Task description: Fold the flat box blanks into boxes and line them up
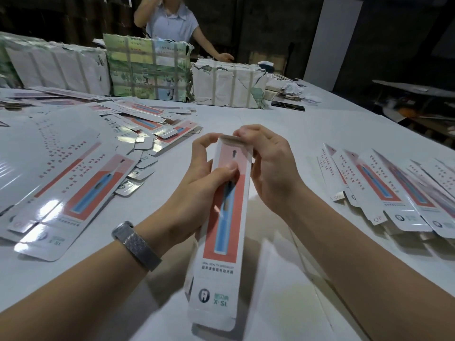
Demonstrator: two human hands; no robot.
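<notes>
White worktop is carrying flat blanks at left and folded boxes lining up at right. At centre, the box is running lengthwise away; left hand is gripping its middle, right hand is pinching its far end flap.

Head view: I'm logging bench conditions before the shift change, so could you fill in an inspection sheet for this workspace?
Surface: white table, largely covered at both sides.
Job's things: one box held upright-ish in both hands, far end flap being closed; flat blanks fanned in a loose heap at left; folded boxes overlapping in a row at right.
Clutter: wrapped, taped bundles along the far edge; paper scraps beside them.
Grippers: left hand grips the box body, thumb on its face; right hand pinches the top flap.
Cables: nothing seen.
Surroundings: second person behind the bundles; dark room.
</notes>
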